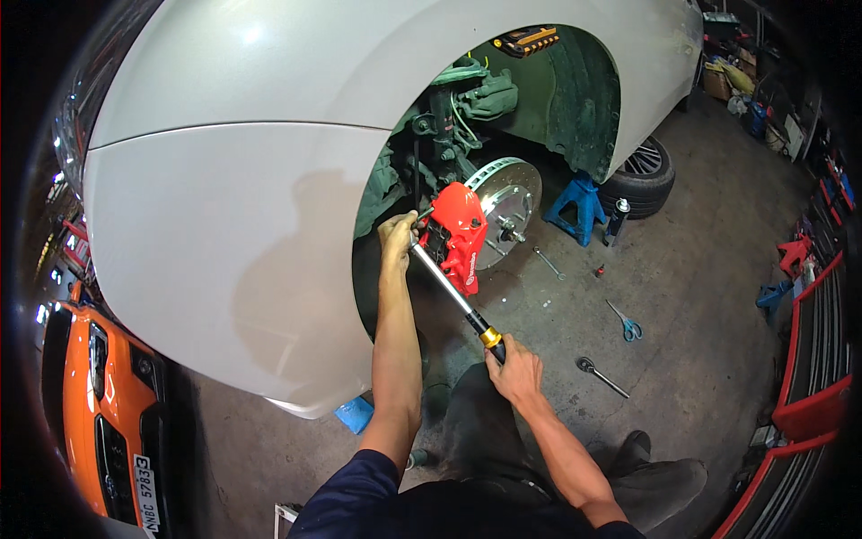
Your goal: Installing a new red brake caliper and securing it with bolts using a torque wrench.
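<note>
My right hand [518,368] is closed round the black grip of a torque wrench [446,285], just below its gold collar. At the other end, my left hand [397,238] wraps the wrench's head beside a red brake caliper [461,225]. My fingers hide how the head meets the bolt behind the caliper. The caliper sits over the edge of a shiny brake disc [528,184], whose bare hub with studs faces outward. Above them, the strut [442,112] and hoses show inside the wheel arch of a pale car [224,207].
A blue jack stand [577,208], a spray can [617,222] and a removed wheel [648,184] stand to the right. On the floor lie a combination spanner [549,264], scissors [627,322] and a ratchet [603,377]. A work light [527,40] rests in the arch. An orange car [90,395] is at left.
</note>
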